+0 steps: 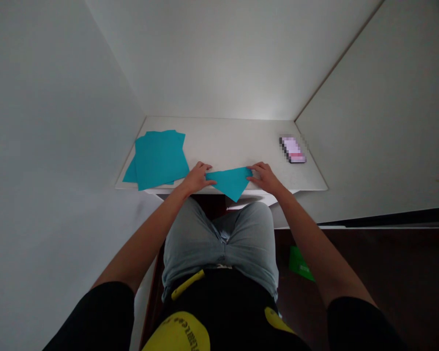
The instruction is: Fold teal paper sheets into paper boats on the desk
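Observation:
A folded sheet of teal paper point(232, 182), roughly a triangle with its point toward me, lies over the front edge of the white table. My left hand point(198, 178) pinches its left corner between thumb and fingers. At the opposite corner, my right hand point(262, 177) grips the paper in the same way. The paper's long upper edge runs between both hands. Just left of my left hand is a loose stack of teal paper sheets point(161, 160), unevenly overlapped.
The narrow white table point(223, 141) meets a wall behind it and walls at both sides. A phone point(293, 149), its screen blurred, lies at the table's right end. On the dark floor at lower right is a green item point(300, 263), partly behind my right forearm.

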The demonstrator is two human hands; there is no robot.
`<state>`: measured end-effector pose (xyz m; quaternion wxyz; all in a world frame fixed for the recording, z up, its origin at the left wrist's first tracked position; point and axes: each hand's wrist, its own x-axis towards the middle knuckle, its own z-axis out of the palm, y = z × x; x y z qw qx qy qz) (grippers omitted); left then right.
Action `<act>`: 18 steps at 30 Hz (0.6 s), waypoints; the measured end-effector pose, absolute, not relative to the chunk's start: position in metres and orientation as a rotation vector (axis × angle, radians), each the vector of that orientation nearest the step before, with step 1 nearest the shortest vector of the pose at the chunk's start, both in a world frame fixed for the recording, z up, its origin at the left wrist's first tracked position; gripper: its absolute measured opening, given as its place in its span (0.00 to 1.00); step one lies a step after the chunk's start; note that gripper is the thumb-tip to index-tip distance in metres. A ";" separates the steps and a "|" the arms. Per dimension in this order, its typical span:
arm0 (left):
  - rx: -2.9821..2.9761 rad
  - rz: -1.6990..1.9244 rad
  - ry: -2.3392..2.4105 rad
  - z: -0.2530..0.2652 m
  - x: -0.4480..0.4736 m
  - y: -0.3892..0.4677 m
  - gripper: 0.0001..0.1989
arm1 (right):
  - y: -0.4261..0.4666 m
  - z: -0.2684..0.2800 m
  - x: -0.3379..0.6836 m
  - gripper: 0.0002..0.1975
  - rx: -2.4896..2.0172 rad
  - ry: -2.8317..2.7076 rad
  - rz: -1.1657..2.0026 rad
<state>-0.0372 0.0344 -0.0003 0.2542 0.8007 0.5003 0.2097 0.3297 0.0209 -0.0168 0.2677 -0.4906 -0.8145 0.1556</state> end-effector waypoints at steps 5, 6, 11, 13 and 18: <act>2.165 0.551 1.357 -0.009 -0.039 0.048 0.24 | 0.035 -0.015 0.340 0.30 -1.302 -2.331 0.485; 2.176 0.555 1.358 -0.009 -0.039 0.049 0.23 | 0.037 -0.015 0.341 0.30 -1.304 -2.348 0.495; 2.157 0.552 1.355 -0.004 -0.035 0.044 0.22 | 0.039 -0.008 0.339 0.23 -1.269 -2.338 0.547; 2.124 0.578 1.325 -0.001 -0.033 0.035 0.19 | 0.036 -0.004 0.336 0.22 -1.247 -2.292 0.609; 2.179 0.685 1.156 0.002 -0.027 0.014 0.08 | 0.028 0.004 0.328 0.32 -1.224 -2.275 0.648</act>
